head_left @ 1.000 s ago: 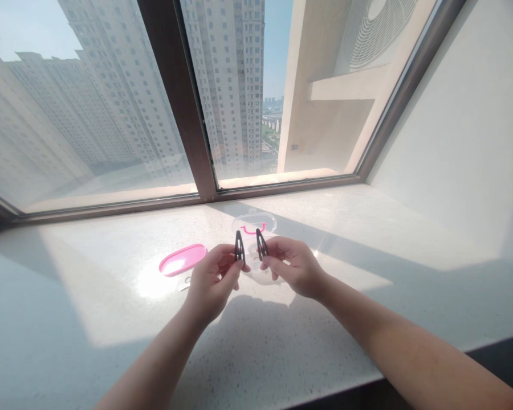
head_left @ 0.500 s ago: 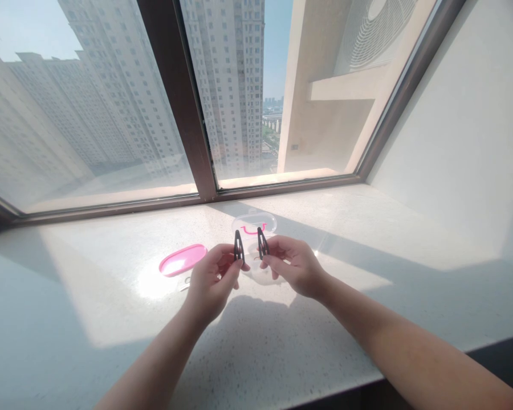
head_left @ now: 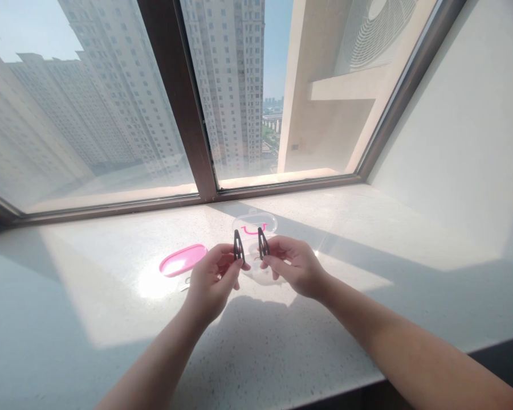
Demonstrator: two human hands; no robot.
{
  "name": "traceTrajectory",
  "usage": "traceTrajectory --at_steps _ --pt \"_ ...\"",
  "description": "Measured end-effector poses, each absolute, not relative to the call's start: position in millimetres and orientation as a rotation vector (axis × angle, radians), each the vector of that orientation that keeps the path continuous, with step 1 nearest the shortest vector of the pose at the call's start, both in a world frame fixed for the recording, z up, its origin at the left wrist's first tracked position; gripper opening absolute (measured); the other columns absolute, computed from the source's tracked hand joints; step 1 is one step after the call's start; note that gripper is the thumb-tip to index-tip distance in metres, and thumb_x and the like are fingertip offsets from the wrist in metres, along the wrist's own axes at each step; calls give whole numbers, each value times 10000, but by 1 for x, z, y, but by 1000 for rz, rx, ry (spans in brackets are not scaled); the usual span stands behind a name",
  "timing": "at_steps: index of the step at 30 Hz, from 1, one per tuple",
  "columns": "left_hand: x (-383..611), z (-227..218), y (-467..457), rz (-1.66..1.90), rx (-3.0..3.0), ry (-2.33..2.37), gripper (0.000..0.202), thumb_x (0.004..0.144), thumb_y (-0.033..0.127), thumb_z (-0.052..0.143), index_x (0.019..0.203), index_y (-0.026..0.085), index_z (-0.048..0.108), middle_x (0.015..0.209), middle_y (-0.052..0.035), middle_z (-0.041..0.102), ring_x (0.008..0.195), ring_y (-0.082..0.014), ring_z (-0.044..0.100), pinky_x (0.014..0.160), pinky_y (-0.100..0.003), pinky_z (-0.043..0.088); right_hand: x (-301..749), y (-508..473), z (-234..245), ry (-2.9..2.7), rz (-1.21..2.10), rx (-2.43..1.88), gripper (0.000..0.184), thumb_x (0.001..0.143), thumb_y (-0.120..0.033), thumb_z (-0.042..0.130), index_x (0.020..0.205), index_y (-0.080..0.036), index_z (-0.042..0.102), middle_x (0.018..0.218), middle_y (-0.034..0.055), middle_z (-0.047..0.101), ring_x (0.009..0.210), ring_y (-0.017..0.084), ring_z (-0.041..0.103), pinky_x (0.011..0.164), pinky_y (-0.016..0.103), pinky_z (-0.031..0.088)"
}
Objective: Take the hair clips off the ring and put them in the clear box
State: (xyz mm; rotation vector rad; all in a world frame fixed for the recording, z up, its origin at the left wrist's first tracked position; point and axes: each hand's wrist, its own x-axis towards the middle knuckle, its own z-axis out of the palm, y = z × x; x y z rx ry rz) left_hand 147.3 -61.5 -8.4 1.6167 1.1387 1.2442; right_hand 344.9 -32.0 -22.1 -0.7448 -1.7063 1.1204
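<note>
My left hand [head_left: 214, 279] pinches a black snap hair clip [head_left: 238, 246] between thumb and fingers, its narrow end pointing up. A second black snap hair clip [head_left: 262, 242] is pinched the same way in my right hand [head_left: 294, 264]. The two clips stand side by side with a small gap between them. Just behind them is a clear plastic box [head_left: 255, 218] with a pink handle [head_left: 253, 232]; the clips and my fingers hide part of it. To the left of my left hand lies a pink oval lid [head_left: 183, 260].
A small metal object [head_left: 185, 285], partly hidden by my left hand, lies by the lid. All this is on a pale speckled windowsill [head_left: 282, 353] with sun patches and shadows. A brown-framed window [head_left: 205, 193] bounds the back, a white wall [head_left: 461, 142] the right.
</note>
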Motion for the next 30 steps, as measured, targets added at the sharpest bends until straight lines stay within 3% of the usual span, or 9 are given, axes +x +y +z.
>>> traceTrajectory --at_steps 30 --pt "147 -7 -62 1218 1637 1123 147 874 231 574 985 136 589 793 -76 712 536 -119 585 484 -249 483 344 -33 -19 -1727 1118 -742 137 868 -158 573 985 -142 644 771 50 673 603 126 596 506 245 522"
